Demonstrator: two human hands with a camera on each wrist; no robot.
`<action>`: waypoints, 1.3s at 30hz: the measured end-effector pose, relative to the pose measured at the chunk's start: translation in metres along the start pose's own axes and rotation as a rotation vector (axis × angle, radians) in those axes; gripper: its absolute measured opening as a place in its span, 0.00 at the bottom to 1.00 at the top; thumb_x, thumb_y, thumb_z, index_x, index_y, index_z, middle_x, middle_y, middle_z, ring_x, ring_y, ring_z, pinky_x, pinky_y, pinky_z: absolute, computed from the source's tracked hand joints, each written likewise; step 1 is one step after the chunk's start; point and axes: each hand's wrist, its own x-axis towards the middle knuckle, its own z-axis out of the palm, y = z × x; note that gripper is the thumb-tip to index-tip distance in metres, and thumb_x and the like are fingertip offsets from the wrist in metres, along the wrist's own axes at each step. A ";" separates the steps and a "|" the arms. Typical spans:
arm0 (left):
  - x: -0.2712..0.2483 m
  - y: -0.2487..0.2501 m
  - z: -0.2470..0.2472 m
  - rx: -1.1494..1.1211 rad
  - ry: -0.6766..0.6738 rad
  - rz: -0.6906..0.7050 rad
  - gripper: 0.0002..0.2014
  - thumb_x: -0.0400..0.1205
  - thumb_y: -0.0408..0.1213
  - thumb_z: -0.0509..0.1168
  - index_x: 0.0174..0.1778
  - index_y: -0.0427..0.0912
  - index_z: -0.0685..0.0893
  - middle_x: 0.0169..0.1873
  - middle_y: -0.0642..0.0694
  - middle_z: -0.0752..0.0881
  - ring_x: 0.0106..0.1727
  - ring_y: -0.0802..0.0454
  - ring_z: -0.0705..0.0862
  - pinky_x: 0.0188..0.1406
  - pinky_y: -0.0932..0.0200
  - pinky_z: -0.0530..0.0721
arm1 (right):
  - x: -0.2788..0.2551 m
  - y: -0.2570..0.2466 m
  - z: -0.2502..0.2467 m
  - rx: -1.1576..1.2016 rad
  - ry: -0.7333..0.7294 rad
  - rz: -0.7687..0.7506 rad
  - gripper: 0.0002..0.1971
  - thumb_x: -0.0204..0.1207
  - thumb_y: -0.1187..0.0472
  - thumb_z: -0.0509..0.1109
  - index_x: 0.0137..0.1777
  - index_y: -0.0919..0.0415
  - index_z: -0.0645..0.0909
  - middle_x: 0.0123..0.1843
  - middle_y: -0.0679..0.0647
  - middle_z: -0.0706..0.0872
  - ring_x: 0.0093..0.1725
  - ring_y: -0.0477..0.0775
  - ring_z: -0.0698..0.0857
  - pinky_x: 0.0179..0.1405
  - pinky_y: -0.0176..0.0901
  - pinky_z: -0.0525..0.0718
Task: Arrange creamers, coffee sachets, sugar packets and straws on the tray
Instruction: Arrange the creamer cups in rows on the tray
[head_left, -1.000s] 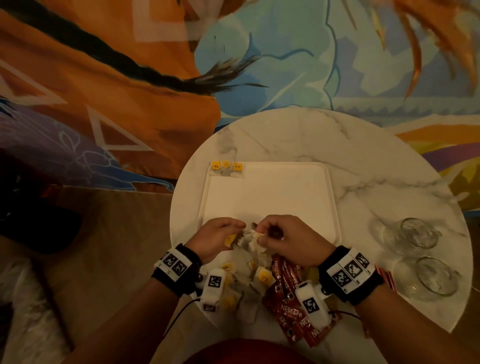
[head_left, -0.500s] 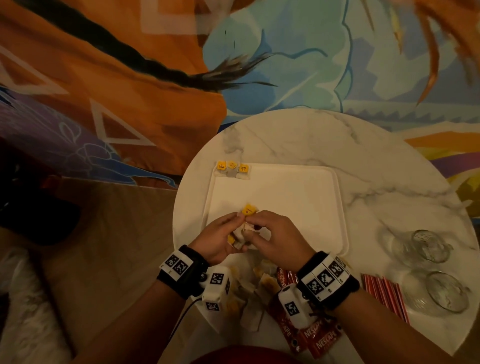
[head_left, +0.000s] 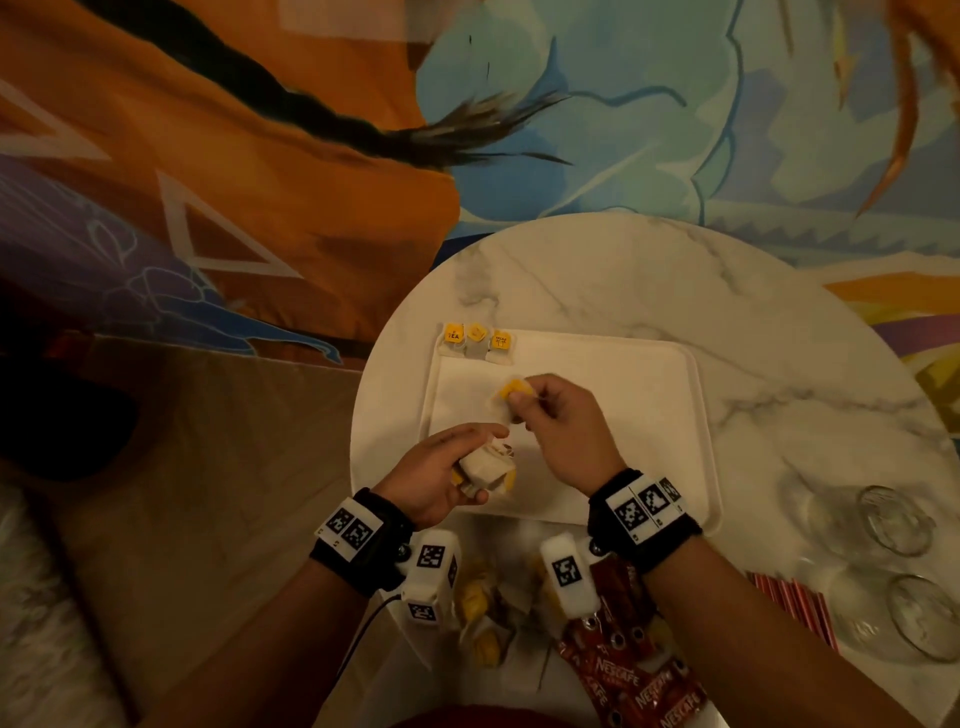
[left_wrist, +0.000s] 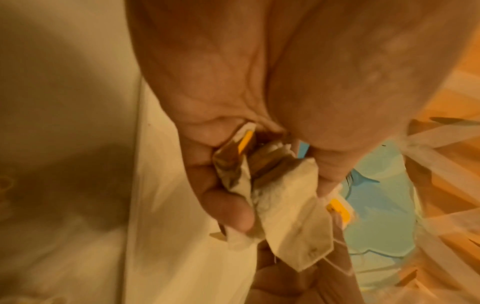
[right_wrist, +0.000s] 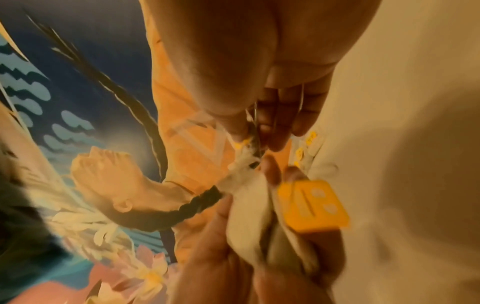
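On the round white marble desk (head_left: 597, 270) lies a square white plastic tray (head_left: 649, 415), and both hands work above its near-left part. The left hand (head_left: 436, 478) curls its fingers (left_wrist: 228, 207) and thumb around a bunch of small pale paper packets with yellow tags (head_left: 485, 473), its grip clamped on them just over the tray's near edge; the left wrist view shows the crumpled white paper and a yellow tag (left_wrist: 245, 142) squeezed between the fingers and the palm. The right hand (head_left: 561, 431) is raised a little farther in over the tray, its grip pinched together on a single pale packet with a yellow tag (head_left: 514, 388), held between thumb and fingertips; in the right wrist view that packet (right_wrist: 249, 152) looks blurred, and a thin string runs from it across the fingers. At the tray's far-left corner three yellow-tagged packets (head_left: 477, 335) lie side by side in a row, touching or nearly touching one another. On the desk close to the person, between the two wrists, sits a loose heap of more pale, yellow-tagged packets (head_left: 480, 608), and just right of it a pile of red Nescafe coffee sachets (head_left: 644, 686). A bundle of red-and-white striped straws (head_left: 795, 603) lies on the desk beyond the right forearm, near two clear glass tumblers (head_left: 893, 525) resting at the right edge. Both wrists wear black bands with printed square markers (head_left: 644, 506).
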 end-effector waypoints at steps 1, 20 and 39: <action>0.002 0.001 -0.004 -0.007 0.017 0.003 0.13 0.88 0.42 0.62 0.62 0.41 0.88 0.54 0.37 0.88 0.43 0.45 0.87 0.31 0.55 0.83 | 0.007 -0.004 0.000 0.010 0.029 0.004 0.06 0.84 0.60 0.71 0.50 0.63 0.87 0.41 0.55 0.92 0.41 0.49 0.89 0.43 0.38 0.84; 0.019 0.049 -0.063 -0.302 0.182 0.019 0.10 0.85 0.36 0.57 0.54 0.38 0.82 0.43 0.39 0.86 0.38 0.47 0.86 0.27 0.60 0.83 | 0.129 0.014 0.079 -0.786 -0.196 0.017 0.11 0.83 0.50 0.70 0.58 0.55 0.85 0.51 0.54 0.89 0.53 0.59 0.87 0.46 0.47 0.80; 0.029 0.039 -0.052 -0.147 0.244 0.153 0.11 0.86 0.44 0.66 0.59 0.42 0.87 0.45 0.43 0.89 0.40 0.52 0.85 0.31 0.62 0.84 | 0.063 -0.007 0.062 -0.276 -0.169 -0.012 0.08 0.79 0.54 0.76 0.41 0.58 0.86 0.37 0.47 0.89 0.34 0.41 0.83 0.42 0.42 0.83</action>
